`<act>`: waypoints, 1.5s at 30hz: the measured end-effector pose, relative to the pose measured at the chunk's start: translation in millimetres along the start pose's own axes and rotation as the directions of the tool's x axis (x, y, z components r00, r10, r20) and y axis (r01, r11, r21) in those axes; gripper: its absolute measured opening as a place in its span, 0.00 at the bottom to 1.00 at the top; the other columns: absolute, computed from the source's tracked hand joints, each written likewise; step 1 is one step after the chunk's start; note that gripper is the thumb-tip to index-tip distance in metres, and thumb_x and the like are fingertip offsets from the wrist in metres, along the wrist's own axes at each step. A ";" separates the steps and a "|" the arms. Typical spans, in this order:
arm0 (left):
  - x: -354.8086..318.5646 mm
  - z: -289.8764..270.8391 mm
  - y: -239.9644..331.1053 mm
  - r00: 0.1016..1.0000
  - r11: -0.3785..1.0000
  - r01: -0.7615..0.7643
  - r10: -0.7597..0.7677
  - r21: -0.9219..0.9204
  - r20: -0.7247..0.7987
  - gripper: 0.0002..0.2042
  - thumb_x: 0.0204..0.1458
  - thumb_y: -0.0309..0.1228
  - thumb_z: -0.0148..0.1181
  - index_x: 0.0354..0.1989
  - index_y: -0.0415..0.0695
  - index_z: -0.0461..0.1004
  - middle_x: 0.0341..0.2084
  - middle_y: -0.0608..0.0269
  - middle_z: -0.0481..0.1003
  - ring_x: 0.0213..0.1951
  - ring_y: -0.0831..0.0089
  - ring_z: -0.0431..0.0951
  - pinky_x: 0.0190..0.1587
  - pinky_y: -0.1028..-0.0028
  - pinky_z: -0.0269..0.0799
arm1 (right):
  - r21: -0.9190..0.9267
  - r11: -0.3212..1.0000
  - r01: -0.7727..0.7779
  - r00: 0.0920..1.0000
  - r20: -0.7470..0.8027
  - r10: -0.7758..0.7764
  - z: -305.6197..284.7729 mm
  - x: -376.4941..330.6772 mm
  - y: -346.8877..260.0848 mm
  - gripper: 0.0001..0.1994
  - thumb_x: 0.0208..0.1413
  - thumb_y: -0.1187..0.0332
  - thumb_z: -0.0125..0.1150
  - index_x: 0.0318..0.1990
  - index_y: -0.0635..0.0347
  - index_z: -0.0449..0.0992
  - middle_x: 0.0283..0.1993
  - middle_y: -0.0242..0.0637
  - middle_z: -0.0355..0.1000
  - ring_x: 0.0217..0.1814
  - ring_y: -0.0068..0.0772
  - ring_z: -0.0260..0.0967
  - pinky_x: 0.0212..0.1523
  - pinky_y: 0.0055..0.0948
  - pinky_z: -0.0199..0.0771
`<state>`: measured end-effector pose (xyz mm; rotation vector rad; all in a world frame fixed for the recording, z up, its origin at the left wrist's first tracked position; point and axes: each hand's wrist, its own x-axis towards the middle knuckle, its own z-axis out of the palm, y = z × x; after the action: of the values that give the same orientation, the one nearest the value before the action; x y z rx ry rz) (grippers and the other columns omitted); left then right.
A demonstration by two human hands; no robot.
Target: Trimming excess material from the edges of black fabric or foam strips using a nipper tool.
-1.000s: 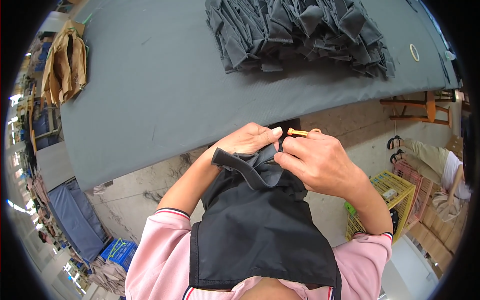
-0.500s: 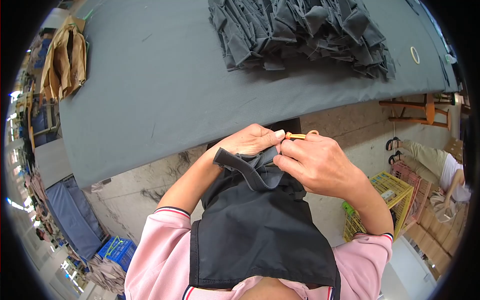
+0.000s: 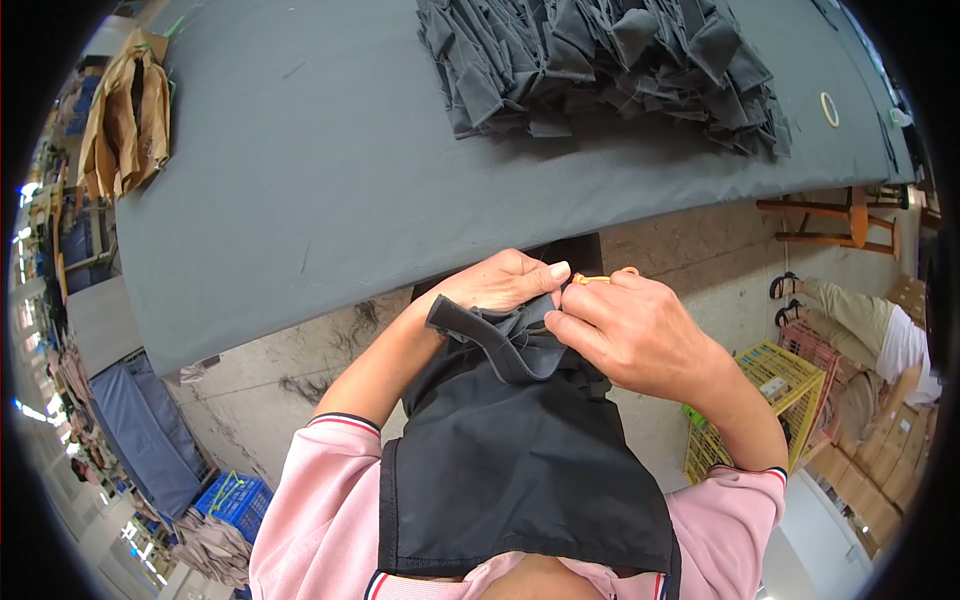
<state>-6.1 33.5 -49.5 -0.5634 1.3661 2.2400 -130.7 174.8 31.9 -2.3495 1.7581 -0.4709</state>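
Note:
My left hand is closed on a dark grey fabric piece, its thumb stretched along the top. One strip of the cloth curls down over my black apron. My right hand meets it at the right, fingers bent and thumb near the cloth. In that hand is a small orange tool with a looped end; its working end is hidden between my fingers, so its kind cannot be made out. Both hands are just in front of the table edge.
A grey-covered table spans ahead, bearing a heap of dark grey fabric pieces, a roll of tape and a brown paper bag. At right are a wooden stool, a yellow crate and a seated person. A blue crate stands left.
The orange tool has tilted and drawn in among my right fingers, so less of it shows. My left hand and the fabric have hardly moved. The person at right has shifted an arm.

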 end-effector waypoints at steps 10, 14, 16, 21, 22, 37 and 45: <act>3.6 -1.4 -8.6 1.000 1.000 -0.018 0.018 0.001 0.009 0.22 0.59 0.46 0.48 0.26 0.38 0.75 0.21 0.76 0.70 0.25 0.88 0.62 0.29 0.82 0.63 | 0.045 0.998 0.038 0.999 -0.029 -0.036 7.1 -4.2 1.4 0.06 0.37 0.72 0.56 0.25 0.60 0.68 0.33 0.35 0.67 0.28 0.26 0.67 0.30 0.25 0.69; 2.5 -0.6 -7.5 1.000 1.000 0.010 -0.010 0.005 -0.014 0.22 0.59 0.46 0.49 0.27 0.38 0.75 0.21 0.76 0.69 0.26 0.88 0.62 0.30 0.82 0.63 | 0.126 0.992 -0.007 0.997 -0.076 0.017 14.4 -10.9 2.2 0.07 0.38 0.72 0.58 0.29 0.61 0.70 0.33 0.36 0.66 0.27 0.28 0.66 0.30 0.26 0.69; -0.8 -1.9 -3.2 0.999 1.000 0.026 -0.025 0.015 -0.046 0.21 0.59 0.46 0.48 0.26 0.38 0.75 0.20 0.76 0.69 0.26 0.88 0.63 0.29 0.82 0.63 | 0.355 0.913 -0.199 0.952 -0.151 0.266 19.2 -17.4 1.1 0.12 0.39 0.72 0.63 0.35 0.60 0.72 0.33 0.37 0.66 0.26 0.32 0.66 0.29 0.27 0.68; 1.9 -2.7 -4.8 0.986 0.996 -0.094 0.094 0.002 -0.139 0.19 0.58 0.45 0.49 0.30 0.40 0.74 0.23 0.74 0.70 0.27 0.86 0.65 0.32 0.83 0.64 | 0.531 0.718 -0.451 0.860 0.044 0.508 29.0 -28.8 -17.2 0.24 0.36 0.71 0.67 0.46 0.55 0.71 0.28 0.36 0.68 0.28 0.39 0.70 0.26 0.33 0.69; 2.6 -4.9 -3.9 0.981 0.988 -0.140 0.147 0.058 -0.128 0.16 0.57 0.42 0.52 0.36 0.39 0.74 0.28 0.72 0.71 0.31 0.85 0.67 0.36 0.81 0.65 | 0.487 0.738 -0.467 0.854 0.032 0.519 36.2 -32.4 -21.1 0.24 0.36 0.74 0.65 0.46 0.55 0.71 0.29 0.37 0.69 0.28 0.39 0.70 0.26 0.33 0.69; -15.8 30.6 -32.1 0.881 0.878 -0.331 0.156 -0.347 -0.446 0.23 0.37 0.19 0.50 0.47 0.42 0.58 0.38 0.61 0.64 0.35 0.75 0.68 0.32 0.74 0.69 | 0.643 0.658 -0.392 0.694 -0.263 0.670 75.7 -26.9 -2.0 0.17 0.40 0.78 0.62 0.41 0.56 0.74 0.31 0.36 0.70 0.26 0.36 0.70 0.25 0.29 0.69; -6.5 41.3 -23.9 0.706 0.866 -0.478 0.279 -0.148 -0.651 0.22 0.40 0.16 0.51 0.48 0.38 0.59 0.44 0.62 0.63 0.46 0.78 0.61 0.50 0.80 0.58 | 0.280 0.740 -0.612 0.699 -0.247 0.671 42.7 -18.8 -40.7 0.17 0.40 0.74 0.65 0.41 0.60 0.73 0.32 0.35 0.62 0.26 0.32 0.67 0.26 0.28 0.66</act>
<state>8.5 79.2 -45.4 -1.3265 1.5410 2.7872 -83.9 202.3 2.2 -1.4237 2.4091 -0.8851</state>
